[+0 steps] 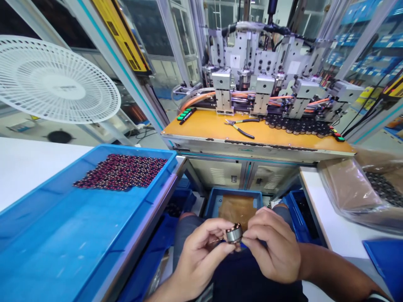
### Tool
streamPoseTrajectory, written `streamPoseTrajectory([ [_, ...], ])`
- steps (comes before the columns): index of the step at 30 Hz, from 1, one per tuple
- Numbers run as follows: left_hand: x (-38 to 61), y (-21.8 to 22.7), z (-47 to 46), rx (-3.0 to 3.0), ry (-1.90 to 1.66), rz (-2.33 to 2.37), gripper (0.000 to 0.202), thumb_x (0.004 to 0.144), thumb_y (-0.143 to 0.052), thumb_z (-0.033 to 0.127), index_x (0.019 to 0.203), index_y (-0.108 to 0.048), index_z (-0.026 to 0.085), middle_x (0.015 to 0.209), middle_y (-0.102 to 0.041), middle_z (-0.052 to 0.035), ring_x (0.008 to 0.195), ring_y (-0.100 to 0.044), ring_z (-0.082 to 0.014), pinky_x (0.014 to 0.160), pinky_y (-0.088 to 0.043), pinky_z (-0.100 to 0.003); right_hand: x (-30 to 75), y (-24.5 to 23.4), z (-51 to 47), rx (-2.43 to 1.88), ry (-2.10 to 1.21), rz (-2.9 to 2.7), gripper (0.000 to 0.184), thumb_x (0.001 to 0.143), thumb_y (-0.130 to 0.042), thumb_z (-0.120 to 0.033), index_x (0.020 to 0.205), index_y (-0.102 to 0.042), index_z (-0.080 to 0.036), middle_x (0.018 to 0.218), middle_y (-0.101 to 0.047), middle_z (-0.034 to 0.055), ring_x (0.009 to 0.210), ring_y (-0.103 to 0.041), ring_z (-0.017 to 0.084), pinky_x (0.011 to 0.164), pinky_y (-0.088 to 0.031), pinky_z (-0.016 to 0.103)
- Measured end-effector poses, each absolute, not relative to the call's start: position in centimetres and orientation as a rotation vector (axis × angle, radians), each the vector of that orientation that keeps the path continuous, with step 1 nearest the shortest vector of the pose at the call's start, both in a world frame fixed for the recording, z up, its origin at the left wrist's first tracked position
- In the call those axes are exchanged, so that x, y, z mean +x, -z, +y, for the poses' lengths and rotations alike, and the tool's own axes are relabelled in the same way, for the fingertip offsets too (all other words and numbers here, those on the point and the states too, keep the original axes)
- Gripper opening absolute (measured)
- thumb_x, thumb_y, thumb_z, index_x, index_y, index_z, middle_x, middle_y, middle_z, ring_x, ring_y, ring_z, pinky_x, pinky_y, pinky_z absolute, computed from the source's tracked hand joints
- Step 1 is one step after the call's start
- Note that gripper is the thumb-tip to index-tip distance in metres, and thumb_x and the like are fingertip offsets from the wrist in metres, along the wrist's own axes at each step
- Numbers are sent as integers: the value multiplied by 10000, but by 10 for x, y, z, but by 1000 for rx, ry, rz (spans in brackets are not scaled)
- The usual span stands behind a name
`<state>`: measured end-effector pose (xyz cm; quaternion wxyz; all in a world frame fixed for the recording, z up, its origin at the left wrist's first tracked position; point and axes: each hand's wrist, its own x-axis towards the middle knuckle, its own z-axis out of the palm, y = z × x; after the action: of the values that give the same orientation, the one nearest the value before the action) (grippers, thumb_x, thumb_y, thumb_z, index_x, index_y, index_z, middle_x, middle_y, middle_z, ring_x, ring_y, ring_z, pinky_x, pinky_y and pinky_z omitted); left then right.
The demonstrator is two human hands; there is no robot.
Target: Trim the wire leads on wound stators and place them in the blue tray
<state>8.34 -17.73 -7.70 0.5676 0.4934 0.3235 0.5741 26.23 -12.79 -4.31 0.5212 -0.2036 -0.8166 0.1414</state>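
Note:
Above my lap, my left hand (204, 253) grips a small motor stator (234, 234), a silvery ring with copper windings, between its thumb and fingers. A thin copper wire shows between the left fingers. My right hand (273, 243) is closed in a pinch at the stator's right side, thumb against forefinger. Whatever sits in that pinch, perhaps a wire end, is too small to make out. Beyond both hands lies a blue tray (234, 192) with brown sheeting in it.
To the left, a blue tray (103, 205) carries rows of small dark-red parts (122, 171). Pliers (241, 126) and dark round parts (299, 125) lie on the orange bench (195, 128) before a machine (258, 71). A plastic-lined box (349, 188) stands right; a white fan (59, 82) stands left.

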Motion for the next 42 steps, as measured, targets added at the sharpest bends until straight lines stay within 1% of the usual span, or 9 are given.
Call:
streamPoseTrajectory([
  [5, 81, 75, -172, 1115, -1416, 540, 226, 833, -763, 320, 1054, -759, 276, 1147, -655, -42, 824, -694, -116, 793, -570, -249, 263, 39, -133, -593, -301, -1969, 143, 896, -539, -41, 841, -622, -143, 710, -642, 30, 622, -595, 113, 654, -546, 265],
  [9, 83, 77, -172, 964, -1442, 381, 216, 763, -818, 373, 760, -747, 169, 1034, -733, -76, 901, -712, -171, 858, -544, -302, 270, 35, -131, -516, -368, -2098, 175, 837, -571, 10, 891, -615, -150, 723, -646, 30, 647, -647, 120, 648, -580, 239],
  [13, 84, 83, -169, 759, -1453, 256, 279, 707, -869, 355, 858, -710, 182, 966, -755, -70, 1057, -706, -249, 921, -528, -395, 272, 33, -124, -379, -310, -2183, 86, 927, -578, -98, 917, -609, -178, 715, -662, 16, 607, -672, 111, 613, -589, 201],
  [18, 72, 78, -172, 861, -1055, 526, 495, 725, -773, 593, 883, -722, 126, 782, -678, -40, 680, -622, -110, 667, -484, -235, 268, 29, -130, -400, -319, -2296, 152, 1006, -533, -229, 865, -587, -220, 688, -682, -8, 550, -671, 97, 530, -563, 167],
  [22, 67, 73, -178, 930, -1084, 619, 393, 708, -844, 450, 884, -708, 126, 657, -601, 25, 582, -546, -72, 590, -425, -197, 262, 21, -132, -433, -268, -2345, 239, 1036, -464, -272, 830, -569, -213, 619, -647, -8, 503, -643, 106, 492, -561, 194],
  [26, 70, 79, -180, 887, -1225, 565, 322, 773, -816, 334, 1002, -692, 144, 694, -647, 12, 589, -633, -87, 621, -502, -211, 258, 21, -127, -379, -142, -2319, 111, 985, -536, -181, 887, -586, -189, 660, -648, 9, 536, -646, 112, 531, -583, 209],
  [31, 72, 88, -180, 866, -1413, 354, 277, 718, -847, 126, 968, -734, 165, 1112, -718, -92, 770, -740, -123, 734, -571, -240, 263, 33, -124, -417, -130, -2314, 152, 861, -620, -78, 977, -596, -172, 726, -651, 26, 637, -679, 139, 641, -618, 243],
  [37, 72, 87, -174, 634, -1430, 133, 395, 606, -934, 307, 835, -635, 188, 952, -769, -25, 1105, -703, -232, 915, -536, -345, 258, 21, -125, -358, -240, -2320, 99, 895, -614, -98, 930, -591, -188, 689, -680, 26, 622, -702, 150, 606, -617, 246],
  [42, 67, 83, -175, 819, -1033, 408, 349, 780, -806, 401, 948, -657, 134, 807, -690, -25, 673, -647, -84, 651, -478, -182, 249, 6, -124, -292, -193, -2341, 163, 998, -533, -195, 845, -585, -208, 628, -706, 14, 533, -696, 132, 470, -556, 211],
])
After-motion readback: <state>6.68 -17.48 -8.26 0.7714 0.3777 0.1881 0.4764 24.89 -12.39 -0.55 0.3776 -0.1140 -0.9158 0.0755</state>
